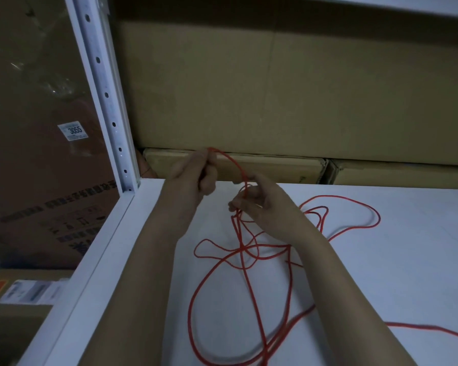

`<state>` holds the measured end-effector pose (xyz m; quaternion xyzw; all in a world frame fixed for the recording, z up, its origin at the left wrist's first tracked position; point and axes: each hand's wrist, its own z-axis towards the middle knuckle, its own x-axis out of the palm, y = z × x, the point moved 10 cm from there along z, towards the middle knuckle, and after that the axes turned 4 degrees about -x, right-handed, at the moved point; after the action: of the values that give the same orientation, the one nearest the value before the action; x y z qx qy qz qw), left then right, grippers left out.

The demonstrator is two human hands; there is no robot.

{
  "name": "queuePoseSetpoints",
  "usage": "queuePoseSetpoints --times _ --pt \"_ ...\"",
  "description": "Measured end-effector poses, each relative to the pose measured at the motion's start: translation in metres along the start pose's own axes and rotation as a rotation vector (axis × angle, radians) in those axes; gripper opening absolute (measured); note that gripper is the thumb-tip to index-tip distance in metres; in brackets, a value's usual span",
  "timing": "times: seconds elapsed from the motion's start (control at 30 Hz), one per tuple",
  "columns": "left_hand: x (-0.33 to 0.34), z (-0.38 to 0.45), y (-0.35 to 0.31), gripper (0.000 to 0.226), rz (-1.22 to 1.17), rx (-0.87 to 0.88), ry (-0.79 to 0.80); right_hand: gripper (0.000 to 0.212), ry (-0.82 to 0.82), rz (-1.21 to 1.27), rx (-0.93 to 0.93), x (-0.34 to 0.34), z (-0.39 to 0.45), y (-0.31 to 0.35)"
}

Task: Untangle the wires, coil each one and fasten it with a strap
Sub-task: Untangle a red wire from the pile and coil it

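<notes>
A long red wire [224,262] lies in tangled loops on the white shelf surface [381,273]. My left hand [196,173] is raised above the shelf's back edge and pinches the wire near its top. From there the wire arcs right and down into my right hand [251,200], which pinches several strands where they bunch together. Below my right hand the strands hang down and spread into crossing loops. No strap can be seen.
A white perforated shelf post [105,93] stands at the left. Large cardboard boxes [275,88] fill the back behind the shelf. More boxes, one with a label [73,131], sit beyond the shelf's left edge [95,260].
</notes>
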<state>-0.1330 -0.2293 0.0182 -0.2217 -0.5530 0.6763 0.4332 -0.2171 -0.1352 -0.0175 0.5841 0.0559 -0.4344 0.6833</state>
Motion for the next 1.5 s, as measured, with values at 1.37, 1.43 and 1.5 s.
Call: queuePoseSetpoints --times 1.37,1.43,1.5 --pt "-0.006 0.002 0.033 0.025 0.783 0.052 -0.049 0.02 -0.128 -0.072 -0.206 -0.015 -0.002 0.025" --pt "0.003 0.0 0.035 0.03 0.726 0.013 -0.035 0.021 -0.255 -0.2 -0.263 -0.028 -0.004 0.024" --pt "0.008 -0.001 0.035 0.032 0.726 0.001 -0.03 0.021 -0.393 -0.39 -0.353 -0.037 -0.009 0.032"
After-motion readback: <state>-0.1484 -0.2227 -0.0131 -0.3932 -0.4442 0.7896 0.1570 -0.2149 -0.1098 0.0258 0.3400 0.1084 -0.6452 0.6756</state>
